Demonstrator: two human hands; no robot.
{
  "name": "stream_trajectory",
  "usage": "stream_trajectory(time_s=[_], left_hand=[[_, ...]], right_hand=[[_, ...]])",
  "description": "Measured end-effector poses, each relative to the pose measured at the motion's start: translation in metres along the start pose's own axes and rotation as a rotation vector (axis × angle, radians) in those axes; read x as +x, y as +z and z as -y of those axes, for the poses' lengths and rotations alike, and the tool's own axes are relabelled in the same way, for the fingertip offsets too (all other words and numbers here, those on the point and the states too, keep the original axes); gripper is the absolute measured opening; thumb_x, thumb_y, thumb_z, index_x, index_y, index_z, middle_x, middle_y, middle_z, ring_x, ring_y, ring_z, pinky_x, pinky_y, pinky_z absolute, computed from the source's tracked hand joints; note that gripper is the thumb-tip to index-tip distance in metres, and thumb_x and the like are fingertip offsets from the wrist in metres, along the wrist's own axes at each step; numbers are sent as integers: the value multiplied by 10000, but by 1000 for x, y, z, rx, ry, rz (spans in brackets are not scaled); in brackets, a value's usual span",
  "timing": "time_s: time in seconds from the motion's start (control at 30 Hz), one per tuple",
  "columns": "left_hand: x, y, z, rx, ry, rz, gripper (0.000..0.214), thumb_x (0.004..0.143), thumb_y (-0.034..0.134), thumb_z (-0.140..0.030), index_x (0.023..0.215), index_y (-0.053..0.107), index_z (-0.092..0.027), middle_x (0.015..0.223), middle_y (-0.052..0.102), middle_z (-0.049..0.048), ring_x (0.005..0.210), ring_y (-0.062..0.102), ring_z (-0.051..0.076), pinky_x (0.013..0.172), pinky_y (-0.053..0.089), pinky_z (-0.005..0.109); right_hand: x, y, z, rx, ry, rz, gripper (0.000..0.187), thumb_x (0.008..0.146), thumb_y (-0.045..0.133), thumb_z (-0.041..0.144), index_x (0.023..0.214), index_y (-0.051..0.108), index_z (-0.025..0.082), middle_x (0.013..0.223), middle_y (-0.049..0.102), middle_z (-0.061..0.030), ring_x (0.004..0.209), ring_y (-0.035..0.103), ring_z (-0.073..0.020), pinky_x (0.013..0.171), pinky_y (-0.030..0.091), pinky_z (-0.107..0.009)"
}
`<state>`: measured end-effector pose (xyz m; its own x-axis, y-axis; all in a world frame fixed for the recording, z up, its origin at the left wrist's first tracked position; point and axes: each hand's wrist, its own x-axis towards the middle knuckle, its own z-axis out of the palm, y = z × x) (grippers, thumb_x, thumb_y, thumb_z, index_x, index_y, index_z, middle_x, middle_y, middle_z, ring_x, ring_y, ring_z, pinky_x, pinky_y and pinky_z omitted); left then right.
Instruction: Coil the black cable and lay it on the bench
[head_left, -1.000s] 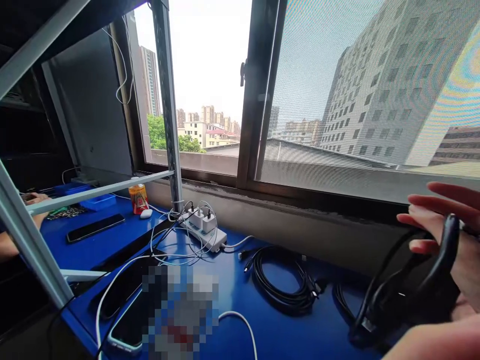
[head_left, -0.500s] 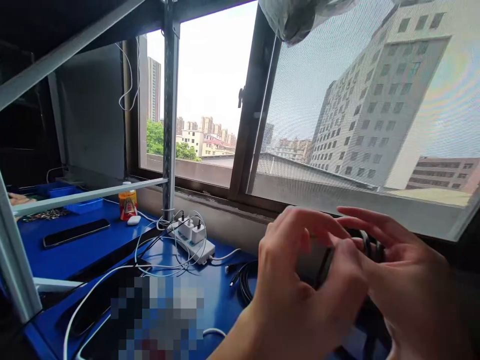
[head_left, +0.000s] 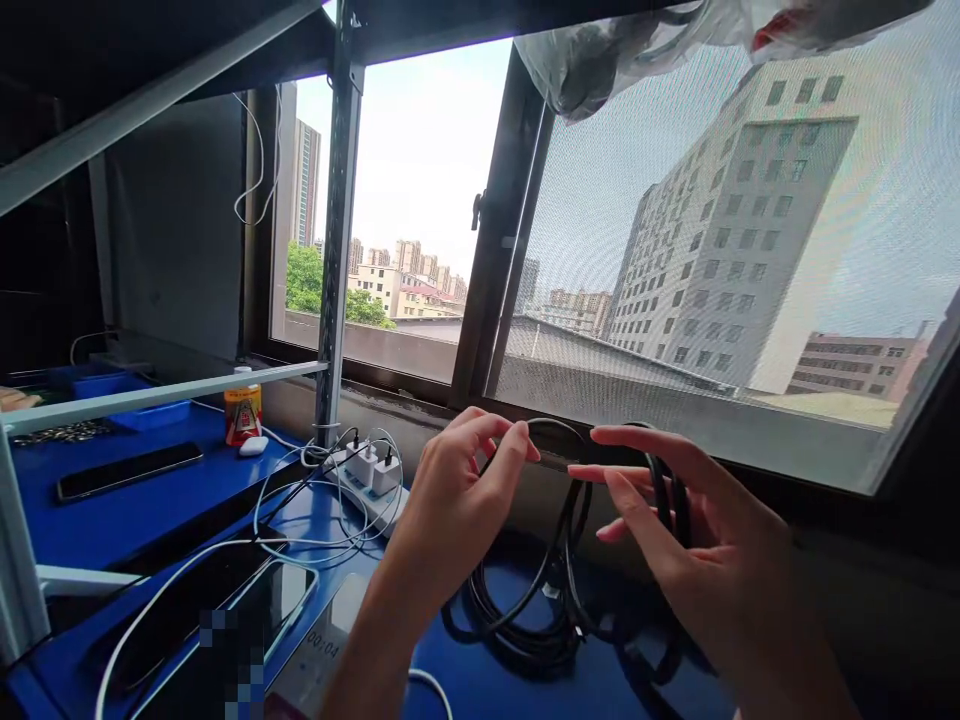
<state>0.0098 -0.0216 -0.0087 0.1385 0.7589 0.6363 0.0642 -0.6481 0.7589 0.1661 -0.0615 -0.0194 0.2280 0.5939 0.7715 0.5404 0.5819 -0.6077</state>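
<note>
My left hand (head_left: 465, 500) has its thumb and fingertips pinched together on a black cable (head_left: 556, 424), which arcs away to the right. Loops of the same dark cable hang in my right hand (head_left: 705, 540), between its thumb and fingers, with the fingertips pointing left. Both hands are raised above the blue table, a small gap between them. Below them a coil of black cable (head_left: 517, 640) lies on the table, and strands run up from there toward my hands.
To the left stand a white power strip (head_left: 375, 490) with chargers, tangled white cables (head_left: 315, 545), an orange-labelled bottle (head_left: 243, 410) and a phone (head_left: 131, 470). More phones lie in front (head_left: 247, 620). A metal shelf post (head_left: 335, 240) rises before the window.
My hands have moved apart, the left one to the left, drawing out a stretch of black cable between them. The view has shifted slightly, showing more of the coil on the table.
</note>
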Motion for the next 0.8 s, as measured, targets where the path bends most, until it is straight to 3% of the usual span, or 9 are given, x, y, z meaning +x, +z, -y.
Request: stream_trajectory(time_s=[0.13,0.37,0.47,0.53,0.67,0.8], left_hand=[[11,-15,10,-102,70,-315,327,822,532,-481,647,623,-219,667,529,9,540,407,130,516,330,270],[10,-19,10,-358,228,-760,344,730,663,-567,623,620,-243,626,542,-3,581,422,138,575,376,287],[10,-16,8,-420,195,-955,382,688,668,-605,641,615,-229,640,563,-17,589,469,115,579,397,284],[9,-16,6,-445,149,-1050,334,768,608,-554,666,606,-236,669,572,-37,606,501,102,592,393,299],[6,-22,4,-420,121,-1127,294,963,420,-336,748,602,-254,731,567,-88,732,567,87,627,338,350],[11,-29,9,-386,145,-1031,337,986,394,-285,723,596,-220,651,485,-80,615,486,39,589,302,318]], right_hand=[[3,-10,-13,-48,-30,-56,257,801,603,374,1034,667,284,991,684,-35,389,561,-83,359,483,-191],[15,-7,-21,13,233,-220,518,674,619,446,1148,603,237,1321,528,-108,525,658,-137,389,531,-236],[16,-5,-19,120,341,-242,614,577,686,475,1125,607,209,1228,604,-123,461,626,-131,369,511,-242],[16,-5,-18,147,369,-239,603,550,710,493,1071,635,198,1070,680,-111,384,561,-96,365,492,-235],[14,-7,-17,127,337,-274,507,545,744,491,959,686,203,973,710,-84,300,425,-31,319,422,-206],[13,-8,-17,138,280,-398,461,515,792,454,880,699,189,1013,698,-86,296,389,-15,274,354,-192]])
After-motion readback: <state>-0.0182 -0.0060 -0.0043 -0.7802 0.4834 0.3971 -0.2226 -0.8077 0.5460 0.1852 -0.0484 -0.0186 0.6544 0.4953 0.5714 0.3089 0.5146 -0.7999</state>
